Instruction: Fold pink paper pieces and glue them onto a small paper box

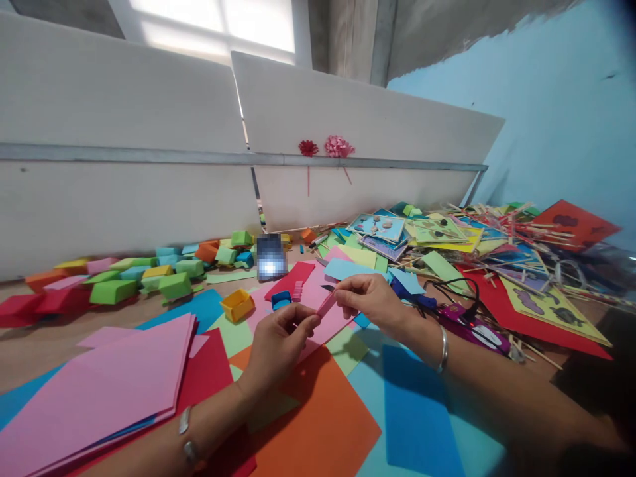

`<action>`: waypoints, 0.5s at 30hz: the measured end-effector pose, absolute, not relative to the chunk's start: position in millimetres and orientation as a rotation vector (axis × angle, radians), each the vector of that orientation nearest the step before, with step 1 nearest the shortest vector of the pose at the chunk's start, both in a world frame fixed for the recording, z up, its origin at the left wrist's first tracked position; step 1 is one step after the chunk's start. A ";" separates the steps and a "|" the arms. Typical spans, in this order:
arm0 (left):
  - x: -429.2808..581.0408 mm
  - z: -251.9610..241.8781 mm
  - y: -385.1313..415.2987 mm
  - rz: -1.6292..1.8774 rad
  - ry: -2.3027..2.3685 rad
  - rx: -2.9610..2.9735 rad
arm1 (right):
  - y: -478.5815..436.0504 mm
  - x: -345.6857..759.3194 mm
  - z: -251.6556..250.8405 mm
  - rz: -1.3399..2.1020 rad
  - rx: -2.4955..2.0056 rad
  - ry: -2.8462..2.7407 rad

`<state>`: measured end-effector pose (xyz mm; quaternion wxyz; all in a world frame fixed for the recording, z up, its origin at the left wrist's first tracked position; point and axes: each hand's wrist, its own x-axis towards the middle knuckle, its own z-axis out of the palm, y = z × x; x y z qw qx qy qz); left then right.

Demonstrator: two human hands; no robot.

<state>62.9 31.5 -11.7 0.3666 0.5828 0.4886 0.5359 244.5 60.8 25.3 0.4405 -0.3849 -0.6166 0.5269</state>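
Observation:
A narrow pink paper strip (325,305) is stretched between my two hands over the sheets. My left hand (282,338) pinches its near end between thumb and fingers. The far end is in the closed fingers of my right hand (368,301). A dark pointed tip (327,287), like a blade, sticks out beside the right fingers; whether that hand holds it I cannot tell. Just beyond the hands are a small yellow paper box (237,305), a blue paper box (281,300) and a small stack of pink pieces (297,290). Below them lies an orange sheet (318,424).
Pink sheets (109,384) are stacked at left, with folded paper boxes (114,291) behind. A lit, blurred-out device (271,257) stands at the back. To the right are a purple power strip (474,329), a blue tool (412,296), picture cards (377,227) and thin sticks (527,228).

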 end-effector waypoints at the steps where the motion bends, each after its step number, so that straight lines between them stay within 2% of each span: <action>1: 60.8 -11.9 33.8 1.391 1.278 1.468 | 65.4 248.1 24.5 1.364 -0.989 -1.583; 4: 54.1 -13.0 41.4 1.459 1.331 1.388 | 79.5 264.0 24.8 1.518 -1.115 -1.772; 6: 51.2 -14.2 44.5 1.475 1.345 1.381 | 85.8 274.2 27.2 1.447 -1.198 -2.001; 9: 51.7 -16.2 44.5 1.460 1.339 1.396 | 86.2 277.3 29.4 0.916 -1.212 -2.207; 11: 54.2 -17.2 42.1 1.460 1.328 1.454 | 81.1 269.5 26.8 0.716 -1.114 -2.102; 15: 59.2 -15.5 35.1 1.458 1.285 1.713 | 67.6 247.5 15.7 1.115 -0.912 -1.723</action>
